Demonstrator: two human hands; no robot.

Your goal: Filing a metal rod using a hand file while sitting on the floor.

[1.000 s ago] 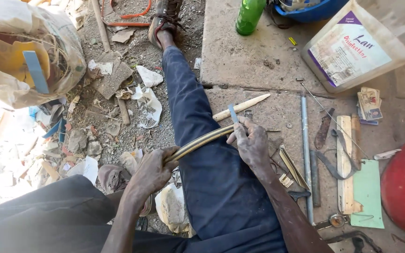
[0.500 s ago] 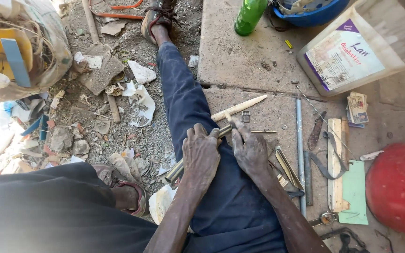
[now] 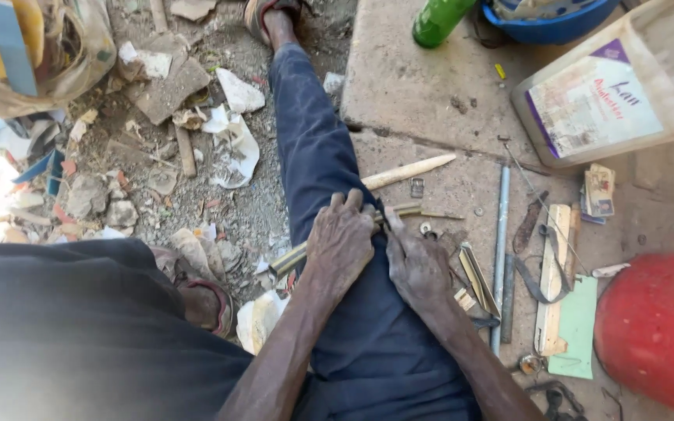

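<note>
A thin brass-coloured curved strip (image 3: 296,257) lies across the person's outstretched thigh, in dark blue trousers (image 3: 313,168), its long axis running from lower left, where one end juts out past the leg over the rubble, up to the right, where the other end pokes out toward the concrete slab (image 3: 431,93). Both hands sit on its middle stretch, side by side and almost touching. The left hand (image 3: 341,242) covers the strip from above, its fingers (image 3: 352,204) curled down and clenched around it, so the free lower-left end lies behind that wrist. The right hand (image 3: 416,263) lies just beside it, fingers pointing up along the leg; the thumb and forefinger press at the strip where it leaves the left hand, though whether they pinch it or only steady it I cannot tell. The strip's upper-right end is nearer the right hand. Just beyond, on the slab, lie a pale pointed wooden stick (image 3: 407,171) and a grey metal rod (image 3: 501,234).
</note>
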